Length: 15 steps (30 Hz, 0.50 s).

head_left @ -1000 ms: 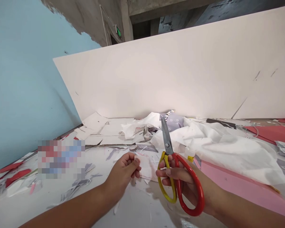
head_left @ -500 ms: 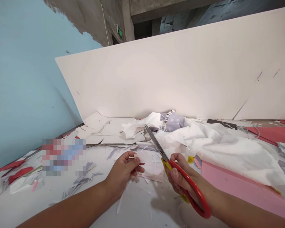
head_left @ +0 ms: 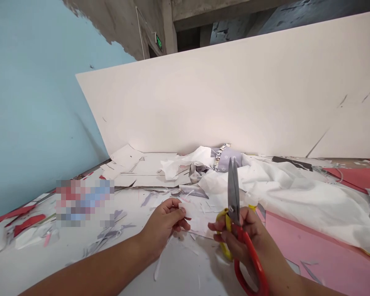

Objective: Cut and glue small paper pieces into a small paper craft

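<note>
My left hand (head_left: 165, 224) is closed, with thumb and fingers pinching a small pale piece of paper (head_left: 182, 205). A bit of red shows beside its fingertips; I cannot tell what it is. To the right, my right hand (head_left: 254, 236) holds a pair of scissors (head_left: 233, 191) with one red and one yellow handle. The blades point upward, close together, and touch no paper. Under and beyond my left fingers lies a pale pinkish sheet (head_left: 200, 220) on the white work surface (head_left: 172, 275).
Crumpled white cloth-like material (head_left: 290, 189) spreads along the right, beside a pink sheet (head_left: 333, 259). Flat white board pieces (head_left: 148, 164) lie at the back against a tall white panel (head_left: 222, 98). Grey scraps (head_left: 111, 230) and red scraps (head_left: 29, 224) litter the left.
My right hand has turned the scissors from leaning up-left to nearly upright, moving them right and away from my left hand. My left hand keeps its pinch on the paper.
</note>
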### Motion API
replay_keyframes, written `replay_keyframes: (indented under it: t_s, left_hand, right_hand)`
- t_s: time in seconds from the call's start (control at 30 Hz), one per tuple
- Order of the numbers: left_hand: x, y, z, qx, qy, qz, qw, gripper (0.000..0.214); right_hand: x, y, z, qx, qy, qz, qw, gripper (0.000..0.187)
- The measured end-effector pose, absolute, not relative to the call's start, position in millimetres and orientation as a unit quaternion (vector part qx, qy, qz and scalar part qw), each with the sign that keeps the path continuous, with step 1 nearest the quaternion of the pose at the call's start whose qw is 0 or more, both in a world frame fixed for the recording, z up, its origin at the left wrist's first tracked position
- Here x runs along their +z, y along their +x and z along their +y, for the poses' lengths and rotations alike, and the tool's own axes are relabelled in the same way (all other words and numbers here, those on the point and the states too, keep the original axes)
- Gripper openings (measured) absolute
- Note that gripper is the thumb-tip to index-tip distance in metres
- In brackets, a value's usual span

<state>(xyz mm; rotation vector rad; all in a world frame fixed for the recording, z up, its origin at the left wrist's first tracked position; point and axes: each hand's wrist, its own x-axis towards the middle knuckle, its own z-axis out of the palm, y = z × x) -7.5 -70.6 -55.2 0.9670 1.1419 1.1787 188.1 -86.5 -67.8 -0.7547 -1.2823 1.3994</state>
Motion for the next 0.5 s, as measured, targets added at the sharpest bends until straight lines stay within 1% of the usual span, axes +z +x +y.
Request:
replay_keyframes:
  t_s: [0.1,0.17,0.3,0.33,0.5]
  left_hand:
    - [-55.5,-7.5,-70.5,0.505,0.416,0.48,0.584,0.016]
    - [-55.9,-7.7,-70.8,0.504,0.418,0.476,0.586,0.016]
    - [-55.5,-7.7,-71.7,0.501,0.418,0.476,0.59,0.016]
    - [-55.1,-7.5,-71.8,0.501,0.417,0.476,0.59,0.016]
    - [-52.8,-5.6,-72.1,0.5,0.419,0.477,0.588,0.015]
  right_hand:
    - [-68.5,183.9,-90.1,0.599,-0.306,-0.56,0.484,0.041]
    - [-64.5,182.6,-91.3,0.608,-0.32,-0.569,0.452,0.042]
    - [-58.7,185.3,-86.1,0.605,-0.358,-0.602,0.378,0.029]
    - [-59.8,186.3,-83.7,0.605,-0.358,-0.607,0.37,0.03]
    - [-71.9,189.8,-76.5,0.663,-0.333,-0.546,0.39,0.035]
